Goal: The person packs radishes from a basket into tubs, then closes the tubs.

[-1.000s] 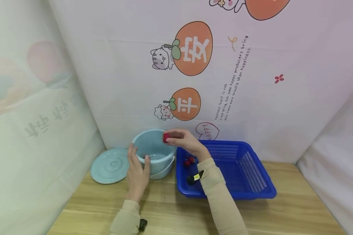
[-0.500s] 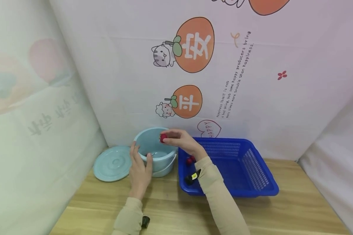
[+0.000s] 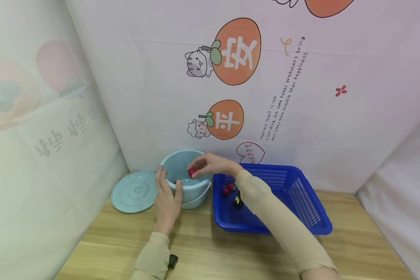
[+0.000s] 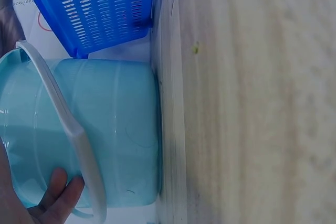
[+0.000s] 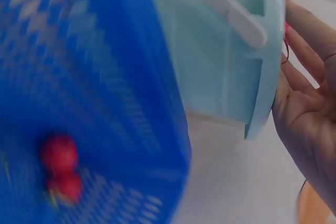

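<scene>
Pinched by the right hand near the spread left hand, the likely light, firm fruit is best gripped mid-body

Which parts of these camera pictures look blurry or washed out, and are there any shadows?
Right wrist: the blue basket and two red pieces are smeared; left wrist: small glints on the bucket, wooden tabletop soft; head: mostly crisp, left-hand cloth hazy, soft shadow below the basket.
</scene>
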`<state>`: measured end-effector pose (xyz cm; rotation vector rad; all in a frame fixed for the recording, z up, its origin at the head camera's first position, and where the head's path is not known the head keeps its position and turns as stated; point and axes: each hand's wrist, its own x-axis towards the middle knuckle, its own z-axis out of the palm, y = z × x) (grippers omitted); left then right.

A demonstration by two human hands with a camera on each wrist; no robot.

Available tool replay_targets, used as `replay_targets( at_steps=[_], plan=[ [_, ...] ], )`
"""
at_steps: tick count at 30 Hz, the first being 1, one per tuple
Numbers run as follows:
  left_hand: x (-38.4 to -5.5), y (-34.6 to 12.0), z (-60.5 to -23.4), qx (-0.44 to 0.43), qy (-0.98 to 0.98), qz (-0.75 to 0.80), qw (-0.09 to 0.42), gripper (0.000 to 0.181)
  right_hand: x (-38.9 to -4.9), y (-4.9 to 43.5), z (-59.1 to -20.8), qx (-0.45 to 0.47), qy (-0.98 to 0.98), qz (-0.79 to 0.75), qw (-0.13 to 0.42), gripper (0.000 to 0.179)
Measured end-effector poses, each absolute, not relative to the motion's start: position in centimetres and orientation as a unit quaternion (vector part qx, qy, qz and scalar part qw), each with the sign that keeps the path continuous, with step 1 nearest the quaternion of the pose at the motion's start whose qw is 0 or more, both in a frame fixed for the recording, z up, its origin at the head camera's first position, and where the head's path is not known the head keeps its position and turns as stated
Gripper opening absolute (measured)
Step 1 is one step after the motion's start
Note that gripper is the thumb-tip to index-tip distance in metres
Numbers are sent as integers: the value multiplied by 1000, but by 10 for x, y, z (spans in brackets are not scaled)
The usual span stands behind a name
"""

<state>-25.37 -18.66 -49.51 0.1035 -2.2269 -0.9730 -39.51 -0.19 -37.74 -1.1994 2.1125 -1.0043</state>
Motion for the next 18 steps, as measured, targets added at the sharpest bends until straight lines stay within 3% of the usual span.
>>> replay_targets(
  at_steps=[8,18],
  plan=[
    [-255,-187,-493,38,-859,-376,346,65,-394,-26,-357,-527,797,-160,249,30],
    [-251,-186,-494,38,-861,-375,341,67,-394,-26,-360,-504,809,-155,261,27]
  ],
)
